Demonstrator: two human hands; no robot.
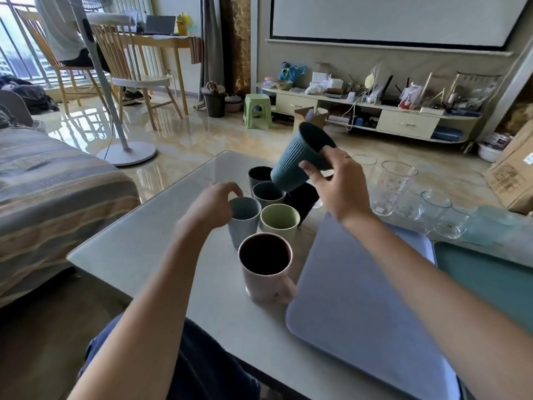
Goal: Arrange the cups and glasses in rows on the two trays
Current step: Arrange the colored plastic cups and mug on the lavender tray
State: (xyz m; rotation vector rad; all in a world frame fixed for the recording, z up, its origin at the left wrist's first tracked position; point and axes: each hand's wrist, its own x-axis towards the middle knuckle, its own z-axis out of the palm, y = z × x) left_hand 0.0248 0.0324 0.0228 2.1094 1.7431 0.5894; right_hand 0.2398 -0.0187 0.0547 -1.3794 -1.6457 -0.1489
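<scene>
My right hand [336, 183] grips a dark teal ribbed cup [297, 158], tilted in the air above the cluster of cups. My left hand [212, 203] curls around the rim of a grey-blue cup [245, 216] standing on the table. Beside it stand a pale green cup [279, 220], two dark cups [266, 193] [258, 174], a black cup [302, 197] and a pink mug [266, 269] nearest me. A lavender tray [360, 298] lies bare to the right, with a teal tray [484, 272] beyond it. Several clear glasses [395, 186] stand behind the trays.
The grey table [150, 255] has its near-left corner toward a striped sofa [52, 192]. A fan stand [127, 153] rises from the floor behind. A low TV cabinet [375, 111] with clutter lines the far wall. A cardboard box [513, 174] sits at right.
</scene>
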